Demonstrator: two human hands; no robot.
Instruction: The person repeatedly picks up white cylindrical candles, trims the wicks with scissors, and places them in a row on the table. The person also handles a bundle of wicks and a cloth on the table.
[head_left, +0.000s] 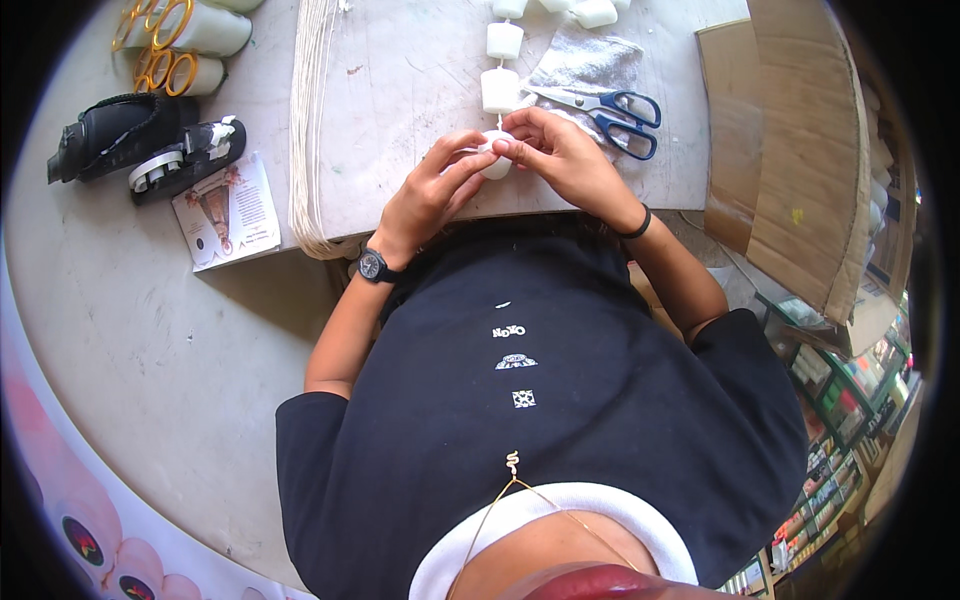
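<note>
A small white candle (496, 170) is pinched between the fingertips of both my hands at the near edge of the table. My left hand (432, 190) grips its left side, and my right hand (572, 168) closes on it from the right. The fingers cover much of its top. Just beyond my hands stands a larger white candle (500, 92), with a thin white wick showing between the two. Another white candle (504, 41) follows in line behind it. Blue-handled scissors (625, 117) lie right of my right hand, partly on a grey-white cloth (585, 62).
A bundle of long white wick strands (307, 130) runs along the table left of my hands. Further left are a black bottle-like object (115, 135), a black strapped item (190, 160), a printed card (230, 215) and gold-ringed white cups (205, 30). A cardboard box (800, 140) stands right.
</note>
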